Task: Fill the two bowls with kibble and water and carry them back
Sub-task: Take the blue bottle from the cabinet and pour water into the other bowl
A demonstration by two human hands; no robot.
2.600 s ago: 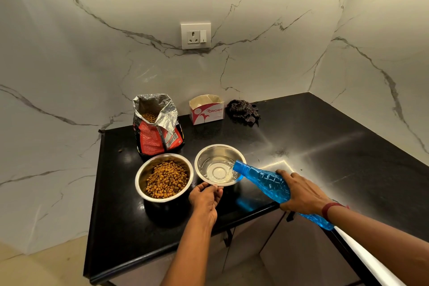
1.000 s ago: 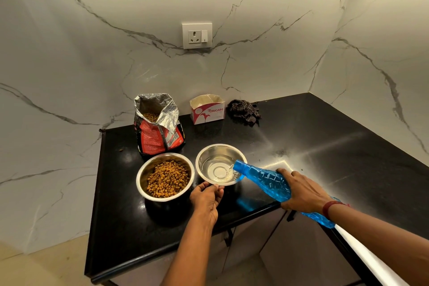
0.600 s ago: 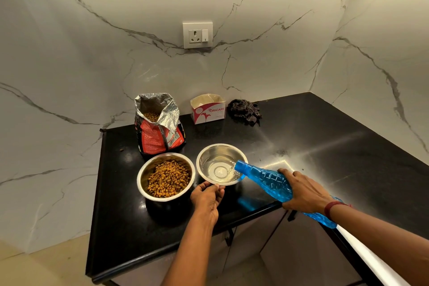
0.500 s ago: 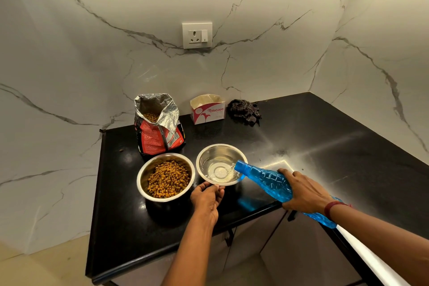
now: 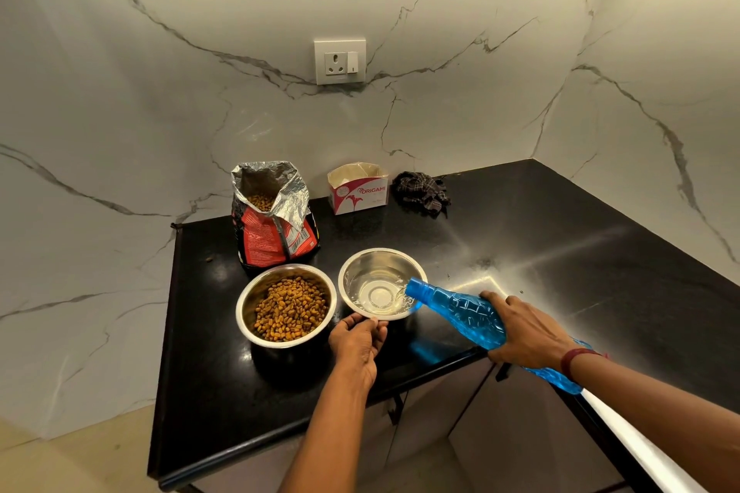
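Bottle (image 5: 464, 312) is gripped by R hand (image 5: 528, 332), tipped, mouth at water bowl (image 5: 376, 262) rim, 4 o'clock. Rim is pinched at 6 by L hand (image 5: 356, 340). Full kibble bowl (image 5: 242, 312) is seen at its 9, on counter (image 5: 580, 252).

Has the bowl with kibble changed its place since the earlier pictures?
No. The kibble bowl stays directly in front of the kibble bag, beside the water bowl.

Blue bottle (image 5: 464, 312); black countertop (image 5: 560, 252)
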